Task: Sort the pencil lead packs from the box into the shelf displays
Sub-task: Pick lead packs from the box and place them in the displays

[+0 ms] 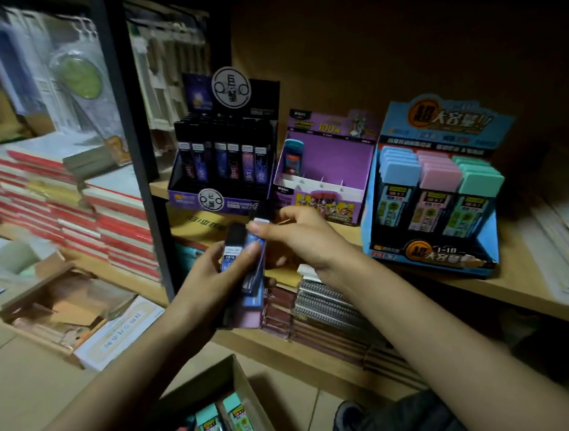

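My left hand [227, 266] is curled round a small stack of pencil lead packs [245, 253], thumb across the front of the dark one marked 2B, fingers behind. I hold them fanned and upright, I judge, so each label can be read before it goes to a display. My right hand [300, 238] is half closed, thumb and forefinger pinching the top of the blue pack in that stack, as if to draw it free; the light is poor, so whether the pinch has real hold I can only guess.

Just beyond the hands, on the shelf [509, 285], stand three displays. The black display [227, 165] is nearly full of dark packs. The purple display [327, 173] holds one pack at its left end, the rest of it bare. The blue display [442, 187] carries blue, pink and teal rows.

Below my arms, the cardboard box [254, 400] on the floor has more packs, teal ones uppermost.
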The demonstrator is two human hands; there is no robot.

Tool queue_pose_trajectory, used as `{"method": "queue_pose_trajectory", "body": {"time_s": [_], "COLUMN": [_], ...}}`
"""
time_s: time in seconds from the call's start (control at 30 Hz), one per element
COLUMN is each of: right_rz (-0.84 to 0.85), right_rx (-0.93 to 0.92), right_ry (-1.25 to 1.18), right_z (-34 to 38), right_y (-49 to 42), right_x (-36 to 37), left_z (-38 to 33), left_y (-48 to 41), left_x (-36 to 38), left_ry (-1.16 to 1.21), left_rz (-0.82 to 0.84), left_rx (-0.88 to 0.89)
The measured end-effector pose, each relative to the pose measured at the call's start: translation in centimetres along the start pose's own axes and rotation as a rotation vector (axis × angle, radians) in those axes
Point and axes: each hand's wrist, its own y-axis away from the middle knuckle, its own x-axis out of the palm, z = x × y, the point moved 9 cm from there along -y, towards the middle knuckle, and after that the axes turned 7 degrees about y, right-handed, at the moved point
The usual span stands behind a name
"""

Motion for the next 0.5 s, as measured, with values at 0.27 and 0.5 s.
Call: {"method": "queue_pose_trajectory", "body": {"time_s": [0.27, 0.5], "right_rz": [0.011, 0.011], "right_rx": [-0.025, -0.052], "right_ry": [-0.024, -0.311], "right_z": [2.0, 4.5], "right_y": [-2.6, -5.8], "right_x": [1.1, 2.5], "left_z": [-2.2, -4.5], "left_y": [0.0, -1.0], "left_x": [-3.4, -8.6], "left_ry": [0.032, -0.009], "left_rz": [-0.07, -0.167], "left_rx": [0.012, 0.045]}}
